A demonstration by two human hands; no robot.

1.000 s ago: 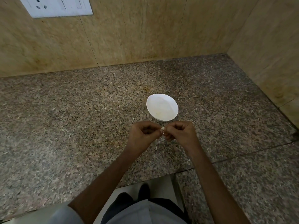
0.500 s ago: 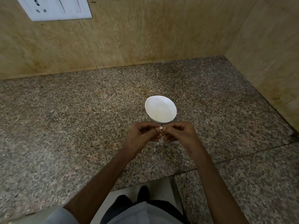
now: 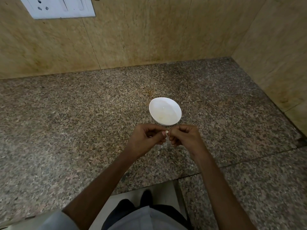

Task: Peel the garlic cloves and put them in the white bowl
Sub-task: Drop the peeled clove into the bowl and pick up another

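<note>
A small white garlic clove (image 3: 166, 132) is pinched between the fingertips of both hands, just in front of the white bowl (image 3: 174, 107). My left hand (image 3: 146, 138) holds it from the left and my right hand (image 3: 184, 136) from the right, fingers curled. Most of the clove is hidden by the fingers. The bowl stands on the granite counter (image 3: 66, 130) and holds pale peeled pieces at its bottom. A few white bits of garlic skin (image 3: 159, 151) lie on the counter under my hands.
Beige stone walls rise behind and to the right of the counter, forming a corner at the back right. A white switch plate (image 3: 61, 7) is on the back wall at top left. The counter's front edge runs just below my forearms.
Both hands stay together on the clove in front of the bowl, with only small finger shifts. The camera view has shifted slightly.
</note>
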